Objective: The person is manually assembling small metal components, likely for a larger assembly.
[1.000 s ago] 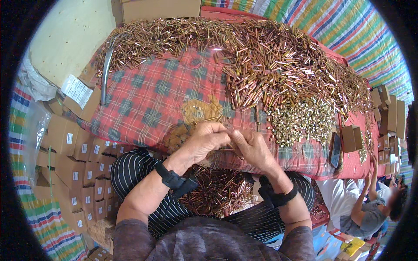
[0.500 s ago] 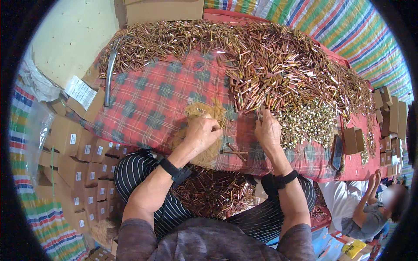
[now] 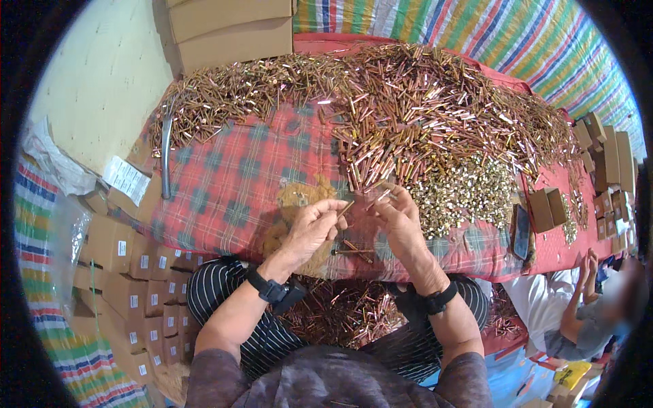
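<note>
My left hand is closed, pinching a thin brass-coloured bolt that points up and to the right. Close beside it, my right hand is closed too, with a shiny copper-coloured bolt between its fingertips. The held pieces are apart, and their far ends are partly covered by fingers. Just below the hands, a few loose bolts lie on the plaid cloth. Beyond my right hand spreads a big heap of copper and brass bolts, bordered by a pile of small gold nuts.
A curved metal bar lies at the left. Small cartons are stacked on the left floor. An open box and a dark flat tray sit at the right. More bolts lie between my knees. Another person sits at far right.
My right hand has moved left from the edge of the nut pile toward my left hand. A bolt now shows clearly in each hand. The whole view has shifted slightly.
</note>
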A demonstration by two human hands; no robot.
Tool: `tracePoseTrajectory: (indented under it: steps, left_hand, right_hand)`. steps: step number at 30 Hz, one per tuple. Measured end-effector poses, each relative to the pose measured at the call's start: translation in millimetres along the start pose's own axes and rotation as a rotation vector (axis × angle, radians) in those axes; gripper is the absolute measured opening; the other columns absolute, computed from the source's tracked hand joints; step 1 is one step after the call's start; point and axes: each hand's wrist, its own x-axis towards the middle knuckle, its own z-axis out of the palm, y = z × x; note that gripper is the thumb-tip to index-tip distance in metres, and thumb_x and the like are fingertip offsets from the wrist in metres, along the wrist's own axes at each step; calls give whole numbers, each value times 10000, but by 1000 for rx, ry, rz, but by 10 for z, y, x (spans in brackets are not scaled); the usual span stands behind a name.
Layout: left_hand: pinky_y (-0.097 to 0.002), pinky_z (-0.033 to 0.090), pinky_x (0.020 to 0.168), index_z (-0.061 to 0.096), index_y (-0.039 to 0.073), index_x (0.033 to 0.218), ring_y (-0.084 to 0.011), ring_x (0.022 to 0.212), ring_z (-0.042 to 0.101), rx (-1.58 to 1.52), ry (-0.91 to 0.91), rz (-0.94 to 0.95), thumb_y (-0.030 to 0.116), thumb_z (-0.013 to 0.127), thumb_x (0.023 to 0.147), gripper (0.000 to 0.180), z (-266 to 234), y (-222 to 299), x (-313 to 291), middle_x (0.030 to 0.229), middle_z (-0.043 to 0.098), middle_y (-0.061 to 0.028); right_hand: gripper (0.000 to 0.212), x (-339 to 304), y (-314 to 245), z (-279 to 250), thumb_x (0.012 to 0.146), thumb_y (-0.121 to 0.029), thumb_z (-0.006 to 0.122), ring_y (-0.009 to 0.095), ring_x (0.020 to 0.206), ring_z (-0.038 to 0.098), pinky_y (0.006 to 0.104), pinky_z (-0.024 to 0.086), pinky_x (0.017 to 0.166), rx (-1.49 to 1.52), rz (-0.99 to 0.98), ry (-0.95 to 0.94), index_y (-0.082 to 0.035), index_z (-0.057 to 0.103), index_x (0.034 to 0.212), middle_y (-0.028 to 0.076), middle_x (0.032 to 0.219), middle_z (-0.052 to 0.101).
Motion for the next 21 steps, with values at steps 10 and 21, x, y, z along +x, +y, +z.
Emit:
tracePoseTrajectory:
  steps: [10,21]
  left_hand:
    - [-137,336,539,587,1,1086,9,635,423,173,-12,9,130,568,887,238,198,226,35,785,525,67]
    - [-171,426,668,587,2,1130,-30,752,509,229,-64,69,119,573,879,278,169,38,108,900,612,9]
  right_hand:
    - [364,-49,16,33,845,-2,535,161,769,607,326,547,712,216,-8,22,-23,376,1172,58,869,591]
    - [356,-108,59,7,854,-14,539,189,791,621,331,539,714,320,87,70,-39,376,1169,107,960,614]
